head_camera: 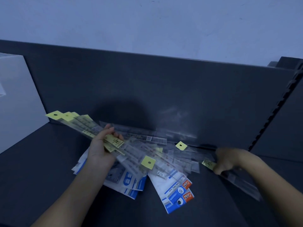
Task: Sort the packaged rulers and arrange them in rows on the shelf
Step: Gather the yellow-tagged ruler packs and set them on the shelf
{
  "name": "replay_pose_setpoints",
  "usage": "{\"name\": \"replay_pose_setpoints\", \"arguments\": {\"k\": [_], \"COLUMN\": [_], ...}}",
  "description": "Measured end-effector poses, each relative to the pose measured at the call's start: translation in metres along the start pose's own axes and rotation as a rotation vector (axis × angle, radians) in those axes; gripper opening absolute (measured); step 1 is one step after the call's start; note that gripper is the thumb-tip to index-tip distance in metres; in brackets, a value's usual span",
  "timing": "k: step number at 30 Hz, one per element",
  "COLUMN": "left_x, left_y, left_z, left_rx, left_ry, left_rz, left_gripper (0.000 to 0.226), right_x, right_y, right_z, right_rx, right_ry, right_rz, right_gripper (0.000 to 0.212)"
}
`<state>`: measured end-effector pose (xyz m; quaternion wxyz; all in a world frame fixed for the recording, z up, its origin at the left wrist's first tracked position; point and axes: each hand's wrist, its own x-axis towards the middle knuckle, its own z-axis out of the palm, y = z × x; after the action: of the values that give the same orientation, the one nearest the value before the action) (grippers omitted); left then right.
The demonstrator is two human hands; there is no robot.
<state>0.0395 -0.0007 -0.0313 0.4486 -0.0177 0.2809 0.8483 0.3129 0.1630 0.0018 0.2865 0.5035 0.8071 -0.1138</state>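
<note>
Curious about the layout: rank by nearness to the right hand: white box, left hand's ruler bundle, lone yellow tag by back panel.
1. yellow tag, at back, nearest right hand
2. ruler bundle, in left hand
3. white box, far left

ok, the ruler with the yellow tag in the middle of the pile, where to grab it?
Pinch the yellow tag end, coming from above on the near side. It lies uncovered on top of the pile, while the clear body is hard to tell from the packs around it.
</note>
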Motion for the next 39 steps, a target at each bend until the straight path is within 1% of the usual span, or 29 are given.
{"name": "replay_pose_setpoints", "arguments": {"k": [4, 6, 8, 10, 13, 15, 18, 20, 21, 22, 23, 24, 26, 29, 30, 31, 32, 33, 35, 36, 37, 38, 39], "left_x": [0.001, 0.001, 0.001, 0.0, -0.002, -0.003, -0.007, -0.011, -0.013, -0.015, -0.017, -0.018, -0.019, -0.023, -0.026, -0.03, -0.032, -0.034, -0.034, -0.034, -0.032, -0.032, -0.033], "left_y": [0.002, 0.004, 0.006, 0.008, 0.014, 0.018, 0.02, 0.019, 0.018, 0.017, 0.017, 0.017, 0.019, 0.024, 0.027, 0.029, 0.03, 0.03, 0.029, 0.029, 0.029, 0.031, 0.033], "left_z": [0.0, 0.001, 0.002, 0.003, 0.004, 0.001, -0.002, -0.003, -0.003, -0.003, -0.003, -0.004, -0.006, -0.008, -0.009, -0.009, -0.01, -0.009, -0.009, -0.009, -0.008, -0.008, -0.008], "left_rx": [0.018, -0.011, -0.049, -0.074, -0.049, -0.005, 0.066, 0.116, 0.141, 0.166, 0.189, 0.203, 0.206, 0.247, 0.276, 0.3, 0.305, 0.3, 0.301, 0.29, 0.283, 0.273, 0.254], "left_ry": [-0.023, -0.051, -0.045, -0.012, 0.003, -0.002, -0.024, -0.078, -0.109, -0.13, -0.144, -0.152, -0.165, -0.145, -0.146, -0.148, -0.156, -0.152, -0.128, -0.113, -0.09, -0.066, -0.05], "left_rz": [0.01, 0.01, 0.015, 0.017, 0.029, 0.046, 0.054, 0.055, 0.054, 0.054, 0.055, 0.056, 0.056, 0.071, 0.085, 0.1, 0.116, 0.128, 0.165, 0.193, 0.214, 0.239, 0.268], "left_gripper": [0.011, 0.013, 0.016, 0.021, 0.025, 0.025, 0.026, 0.027, 0.028, 0.029, 0.031, 0.032, 0.03, 0.019, 0.019, 0.02, 0.019, 0.018, 0.007, 0.013, 0.028, 0.035, 0.034], "right_x": [-0.004, -0.007, -0.014, -0.03, -0.076, -0.103, -0.124, -0.117, -0.109, -0.096, -0.081, -0.064, -0.038, -0.028, -0.027, -0.029, -0.031, -0.035, -0.04, -0.041, -0.042, -0.042, -0.042], "right_y": [0.007, 0.01, 0.009, 0.001, -0.03, -0.055, -0.092, -0.117, -0.13, -0.141, -0.152, -0.162, -0.18, -0.196, -0.199, -0.203, -0.208, -0.214, -0.226, -0.231, -0.234, -0.234, -0.231], "right_z": [0.0, -0.002, -0.012, -0.027, -0.046, -0.05, -0.047, -0.043, -0.041, -0.037, -0.033, -0.027, -0.017, -0.012, -0.011, -0.01, -0.008, -0.006, -0.002, 0.001, 0.004, 0.009, 0.014], "right_rx": [0.229, 0.212, 0.119, -0.042, -0.242, -0.328, -0.292, -0.218, -0.156, -0.081, 0.021, 0.144, 0.453, 1.034, 1.183, 1.26, 1.258, 1.224, 1.13, 1.069, 1.016, 0.991, 0.998], "right_ry": [-0.066, -0.052, 0.024, 0.195, 0.506, 0.675, 0.89, 0.997, 1.023, 1.027, 1.005, 0.932, 0.688, 0.326, 0.218, 0.139, 0.108, 0.114, 0.24, 0.338, 0.423, 0.464, 0.441], "right_rz": [-0.036, -0.033, -0.008, 0.031, 0.121, 0.156, 0.042, -0.133, -0.233, -0.329, -0.422, -0.515, -0.677, -0.825, -0.86, -0.884, -0.903, -0.927, -0.969, -0.967, -0.956, -0.935, -0.908], "right_gripper": [0.025, 0.024, 0.021, 0.017, 0.007, 0.02, 0.022, 0.015, 0.009, 0.005, 0.008, 0.013, 0.021, 0.019, 0.019, 0.02, 0.019, 0.017, 0.014, 0.015, 0.018, 0.021, 0.025]}}
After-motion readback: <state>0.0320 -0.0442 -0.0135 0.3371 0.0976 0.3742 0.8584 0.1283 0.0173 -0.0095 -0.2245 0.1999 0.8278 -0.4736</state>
